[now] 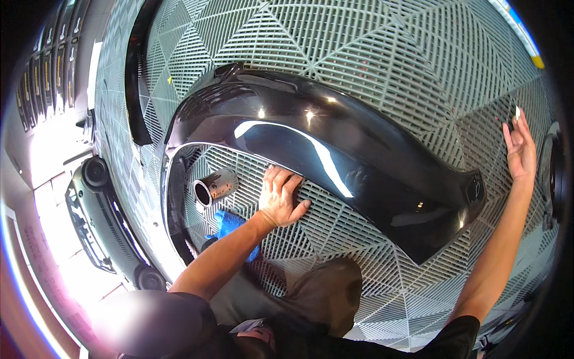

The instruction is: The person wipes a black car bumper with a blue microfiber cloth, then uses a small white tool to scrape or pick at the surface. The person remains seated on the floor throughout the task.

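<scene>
A glossy black car fender [335, 137] lies across the grated floor in front of me, its wheel arch curving toward my left side. Along the arch's inner edge, my left hand [281, 194] hooks its bent fingers at the rim with the thumb spread away; the fingertips are partly hidden. Beyond the fender's right end, my right hand [522, 149] is raised off the panel, fingers stretched up. A small white piece [518, 112] shows at a fingertip; what it is I cannot make out. Bright lamp reflections streak the fender's surface.
Inside the arch are an open-ended metal cylinder [216, 187] and a blue cloth [230, 226]. A long black curved trim [137, 84] lies at the left. Farther left stands a dark car [110, 218]. A dark round wheel-like thing [557, 170] is at the right edge.
</scene>
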Demonstrator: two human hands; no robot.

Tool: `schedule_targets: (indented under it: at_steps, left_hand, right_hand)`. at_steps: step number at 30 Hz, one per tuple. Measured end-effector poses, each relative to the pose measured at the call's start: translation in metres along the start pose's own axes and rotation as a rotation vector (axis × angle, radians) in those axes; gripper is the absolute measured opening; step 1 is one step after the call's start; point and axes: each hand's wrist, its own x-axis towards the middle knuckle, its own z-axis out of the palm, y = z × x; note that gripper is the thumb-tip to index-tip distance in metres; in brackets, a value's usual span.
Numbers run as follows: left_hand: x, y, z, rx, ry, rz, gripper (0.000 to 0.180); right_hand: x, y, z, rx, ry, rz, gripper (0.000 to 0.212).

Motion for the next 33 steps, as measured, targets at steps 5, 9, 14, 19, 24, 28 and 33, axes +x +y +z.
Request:
schedule_targets:
  at_steps: [5, 9, 14, 19, 24, 28, 33]
  left_hand:
    - [-0.003, 0.001, -0.003, 0.003, 0.01, -0.018, 0.064]
    - [-0.005, 0.0, -0.003, -0.019, 0.018, -0.025, 0.063]
    - [-0.006, -0.003, 0.003, -0.036, 0.016, -0.025, 0.061]
    - [-0.007, -0.005, 0.0, -0.012, 0.004, -0.022, 0.06]
    - [-0.005, -0.005, -0.002, -0.026, -0.001, -0.025, 0.057]
    - [-0.01, -0.006, 0.002, 0.029, 0.01, -0.019, 0.051]
    - [-0.011, -0.007, -0.001, 0.027, -0.065, -0.034, 0.055]
  right_hand:
    - [-0.008, -0.003, 0.016, 0.017, 0.043, 0.025, 0.055]
    - [-0.016, -0.004, 0.041, -0.012, 0.164, 0.018, 0.054]
    - [-0.01, -0.013, 0.007, -0.012, 0.027, 0.033, 0.053]
    - [-0.008, -0.009, 0.001, 0.015, -0.019, -0.009, 0.054]
    - [-0.013, -0.012, 0.002, 0.003, 0.002, 0.003, 0.055]
    - [-0.015, -0.011, 0.008, -0.032, 0.06, 0.004, 0.059]
    - [-0.022, -0.011, 0.013, -0.041, 0.058, 0.001, 0.062]
